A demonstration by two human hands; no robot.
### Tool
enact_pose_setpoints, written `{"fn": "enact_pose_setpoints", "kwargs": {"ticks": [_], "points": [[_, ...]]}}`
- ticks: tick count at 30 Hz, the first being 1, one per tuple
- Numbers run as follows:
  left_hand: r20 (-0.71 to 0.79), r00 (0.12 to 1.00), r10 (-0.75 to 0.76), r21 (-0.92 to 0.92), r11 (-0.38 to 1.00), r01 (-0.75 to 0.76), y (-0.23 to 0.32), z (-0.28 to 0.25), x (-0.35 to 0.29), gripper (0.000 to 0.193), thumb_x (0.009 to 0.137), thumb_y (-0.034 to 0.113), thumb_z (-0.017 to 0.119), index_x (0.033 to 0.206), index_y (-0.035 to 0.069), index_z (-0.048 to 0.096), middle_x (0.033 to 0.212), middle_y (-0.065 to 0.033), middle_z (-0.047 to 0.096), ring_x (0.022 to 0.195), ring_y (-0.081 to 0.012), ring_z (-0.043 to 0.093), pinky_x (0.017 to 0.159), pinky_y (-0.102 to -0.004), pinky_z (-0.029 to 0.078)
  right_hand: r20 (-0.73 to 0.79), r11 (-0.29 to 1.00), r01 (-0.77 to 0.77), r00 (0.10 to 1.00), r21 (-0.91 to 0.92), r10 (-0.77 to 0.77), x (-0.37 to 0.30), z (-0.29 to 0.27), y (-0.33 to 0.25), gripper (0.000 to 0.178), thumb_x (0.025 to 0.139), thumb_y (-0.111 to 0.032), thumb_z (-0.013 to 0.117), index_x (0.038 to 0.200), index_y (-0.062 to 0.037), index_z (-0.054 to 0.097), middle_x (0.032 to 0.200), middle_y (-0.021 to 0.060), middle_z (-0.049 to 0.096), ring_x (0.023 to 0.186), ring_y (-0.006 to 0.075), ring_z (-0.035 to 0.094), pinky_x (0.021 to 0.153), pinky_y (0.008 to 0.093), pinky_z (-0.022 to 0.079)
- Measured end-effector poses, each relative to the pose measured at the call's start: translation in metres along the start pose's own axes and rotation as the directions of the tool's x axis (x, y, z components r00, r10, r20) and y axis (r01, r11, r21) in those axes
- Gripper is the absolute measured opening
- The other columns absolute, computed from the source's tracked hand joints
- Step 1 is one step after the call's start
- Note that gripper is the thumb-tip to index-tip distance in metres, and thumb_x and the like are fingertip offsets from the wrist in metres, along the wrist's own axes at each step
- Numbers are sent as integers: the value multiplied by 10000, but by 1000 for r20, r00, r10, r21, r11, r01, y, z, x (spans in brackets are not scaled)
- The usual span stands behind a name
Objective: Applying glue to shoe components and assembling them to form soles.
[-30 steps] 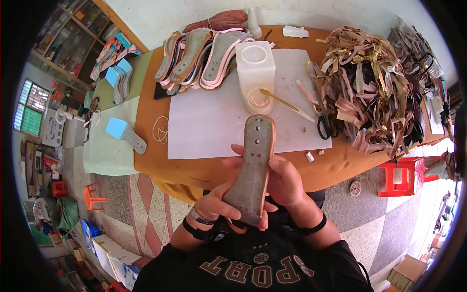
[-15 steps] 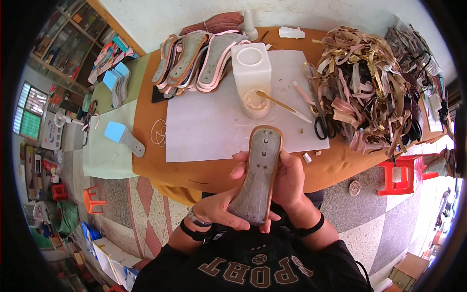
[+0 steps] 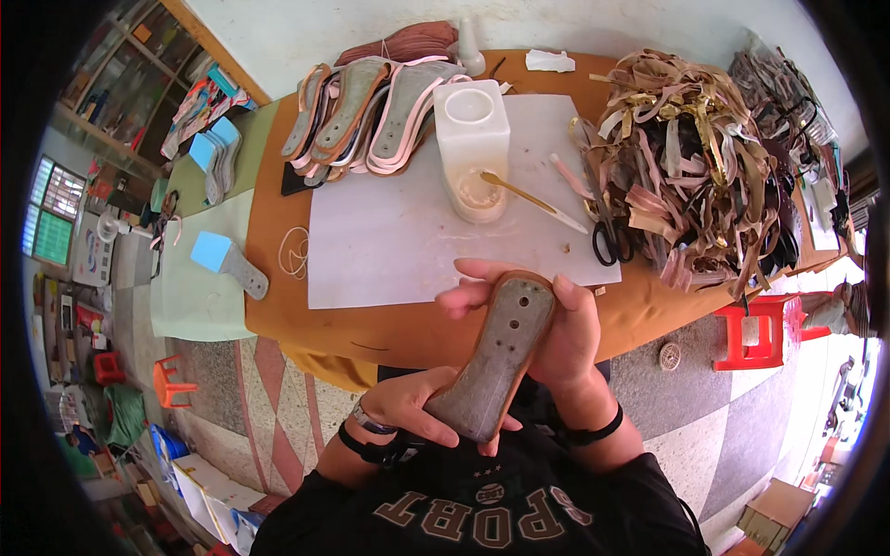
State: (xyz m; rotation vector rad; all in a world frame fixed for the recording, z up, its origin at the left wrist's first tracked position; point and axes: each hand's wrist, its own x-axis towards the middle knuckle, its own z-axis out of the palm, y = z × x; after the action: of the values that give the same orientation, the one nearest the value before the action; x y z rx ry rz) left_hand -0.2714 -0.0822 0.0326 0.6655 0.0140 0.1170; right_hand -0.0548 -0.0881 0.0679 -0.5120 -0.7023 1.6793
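Observation:
Between my hands I hold a grey shoe insole (image 3: 494, 371) with a brown strip along its edge and several small holes towards its far, narrower end. My left hand (image 3: 410, 405) grips the wide near end, thumb on top and fingertips underneath. Around the far end on the right side, my right hand (image 3: 570, 338) supports it, thumb at the rim and fingers behind. Beyond them, a white plastic jug (image 3: 471, 139) with a cut-out opening stands on a white sheet (image 3: 371, 250). A brush (image 3: 538, 201) rests across that opening, its bristle end hidden inside.
Edged insoles (image 3: 352, 116) are stacked at the back left. Black-handled scissors (image 3: 610, 241) lie beside a big heap of strips (image 3: 705, 167) on the right. Insoles with blue ends (image 3: 218, 250) lie on the left. A red stool (image 3: 751, 334) stands at the right.
The insole has tilted, its far end swinging right and towards me. My right hand has shifted right and nearer, with its fingers extending behind the far end.

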Motion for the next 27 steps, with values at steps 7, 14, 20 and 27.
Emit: {"fn": "enact_pose_setpoints", "kwargs": {"ticks": [7, 14, 20, 27], "points": [[-20, 1000, -8, 139, 990, 10, -2, -1, 4, 597, 934, 105, 762, 1447, -50, 497, 1166, -175, 725, 1173, -282, 704, 1164, -473, 484, -112, 998, -48, 993, -40, 43, 0, 1, 7, 920, 984, -675, 349, 1392, 117, 578, 1045, 226, 748, 954, 279, 692, 1158, 435, 428], [-87, 994, -70, 178, 980, 85, 1, 2, 11, 561, 990, 170, 714, 1455, -42, 482, 1161, -137, 729, 1134, -229, 711, 1055, -369, 541, -162, 992, 39, 985, -121, -58, 1, -10, 17, 746, 1044, -590, 305, 1217, 55, 638, 832, 127, 668, 791, 219, 632, 946, 395, 468], [-100, 994, -45, 191, 980, 63, 6, 3, 8, 566, 1008, 196, 705, 1475, -52, 502, 1150, -127, 737, 1103, -208, 714, 1006, -339, 546, -232, 993, 4, 972, -115, -31, 5, 2, 13, 688, 1048, -560, 304, 1144, 37, 632, 801, 124, 642, 760, 227, 603, 865, 375, 505], [-81, 991, -104, 247, 962, 121, 10, 6, 11, 551, 979, 240, 751, 1437, -24, 595, 1177, -114, 749, 1103, -163, 696, 631, -212, 514, -326, 999, -36, 945, -37, 22, 3, 9, 9, 599, 1024, -556, 349, 1031, -11, 597, 711, 107, 571, 772, 251, 544, 724, 348, 463]]}}
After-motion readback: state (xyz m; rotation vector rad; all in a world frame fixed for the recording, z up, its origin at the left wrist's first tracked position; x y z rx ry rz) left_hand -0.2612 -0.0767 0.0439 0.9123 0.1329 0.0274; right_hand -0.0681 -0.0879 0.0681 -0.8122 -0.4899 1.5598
